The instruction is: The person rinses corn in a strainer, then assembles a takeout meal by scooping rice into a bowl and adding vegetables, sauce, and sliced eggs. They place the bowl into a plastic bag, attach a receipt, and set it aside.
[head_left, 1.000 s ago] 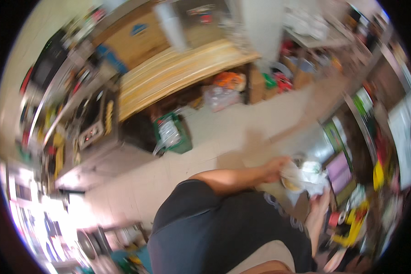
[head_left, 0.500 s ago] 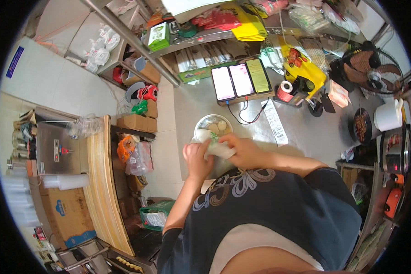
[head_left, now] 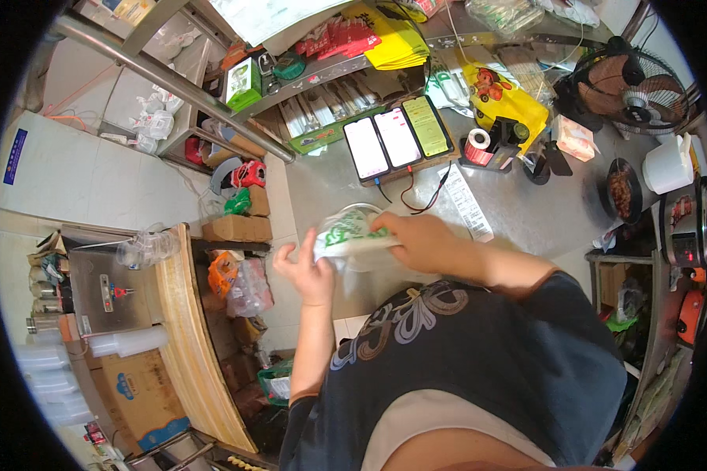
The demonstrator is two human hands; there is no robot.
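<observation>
A white bag [head_left: 344, 233] with green print, blurred by motion, stretches between my hands above the metal table. My right hand [head_left: 410, 239] is closed on its right end, fingers on top. My left hand [head_left: 303, 271] is at the other end with its fingers spread; index finger and thumb are close to the bag's left edge, perhaps touching it. Under and behind the bag is a round metal bowl [head_left: 361, 206]; only part of its rim shows, and its contents are hidden.
Three lit phones [head_left: 395, 140] with cables stand beyond the bowl. Right of them are a printed paper slip [head_left: 465, 206], a label roll [head_left: 478, 146], a yellow bag [head_left: 501, 102] and a fan [head_left: 632, 86]. A dark bowl of brown food [head_left: 620, 191] is far right.
The crumpled bag is now spread flatter, with its green print showing. My left hand has moved left and its fingers have opened out. The bag now covers most of the bowl.
</observation>
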